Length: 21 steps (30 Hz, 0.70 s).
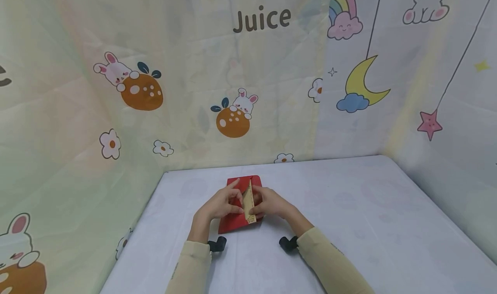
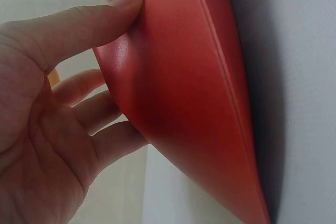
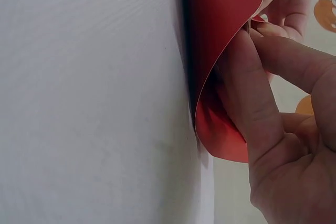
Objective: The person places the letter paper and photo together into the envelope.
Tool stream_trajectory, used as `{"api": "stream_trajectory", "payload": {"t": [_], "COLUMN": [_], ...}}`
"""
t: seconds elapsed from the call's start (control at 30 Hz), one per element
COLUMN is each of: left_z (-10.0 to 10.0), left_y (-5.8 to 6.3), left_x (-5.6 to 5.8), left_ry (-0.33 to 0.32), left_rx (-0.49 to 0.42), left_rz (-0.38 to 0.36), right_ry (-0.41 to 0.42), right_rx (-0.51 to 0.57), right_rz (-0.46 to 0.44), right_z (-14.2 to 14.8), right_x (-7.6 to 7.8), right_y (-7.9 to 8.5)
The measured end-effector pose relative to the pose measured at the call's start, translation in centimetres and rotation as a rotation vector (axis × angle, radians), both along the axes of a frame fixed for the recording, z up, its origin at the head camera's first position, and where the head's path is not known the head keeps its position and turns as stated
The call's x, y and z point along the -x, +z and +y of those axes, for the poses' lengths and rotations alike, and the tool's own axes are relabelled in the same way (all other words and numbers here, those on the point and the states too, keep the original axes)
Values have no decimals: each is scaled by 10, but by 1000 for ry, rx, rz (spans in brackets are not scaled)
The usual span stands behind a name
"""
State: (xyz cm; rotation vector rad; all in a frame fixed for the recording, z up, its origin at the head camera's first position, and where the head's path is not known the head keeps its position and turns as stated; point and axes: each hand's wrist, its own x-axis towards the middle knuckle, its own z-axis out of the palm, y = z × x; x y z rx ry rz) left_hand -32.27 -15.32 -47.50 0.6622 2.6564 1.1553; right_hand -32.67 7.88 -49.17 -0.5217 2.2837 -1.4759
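Note:
A red paper envelope [image 1: 233,222] lies tilted near the middle of the table, its mouth bulging. Along that mouth shows a tan strip with a gold pattern [image 1: 249,203]; whether it is the lining or a separate paper I cannot tell. My left hand [image 1: 225,202] pinches the envelope's left part, with the thumb [image 2: 100,24] on the red face and other fingers behind the edge. On the right side my right hand [image 1: 270,202] grips the edge by the strip. Some right fingers [image 3: 252,87] reach under the curved red flap [image 3: 220,19], their tips partly hidden.
The white-covered table [image 1: 341,225] reaches out on both sides of the envelope. Printed cloth walls [image 1: 186,70] enclose its back and sides. A black wrist camera mount [image 1: 218,244] sits at my left cuff, and another mount [image 1: 288,244] at my right.

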Motion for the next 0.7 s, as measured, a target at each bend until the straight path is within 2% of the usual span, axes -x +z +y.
{"api": "stream_trajectory", "payload": {"t": [0.3,0.7], "left_z": [0,-1], "left_y": [3,3], "left_x": [0,0], "left_ry": [0,-20], "left_rx": [7,-6], "left_rz": [1,17], "right_ry": [25,131], "right_rx": [3,52], "right_rz": [-40,-61], "right_z": [1,-1], "right_x": [-2,-3], "right_y": [2,2]}}
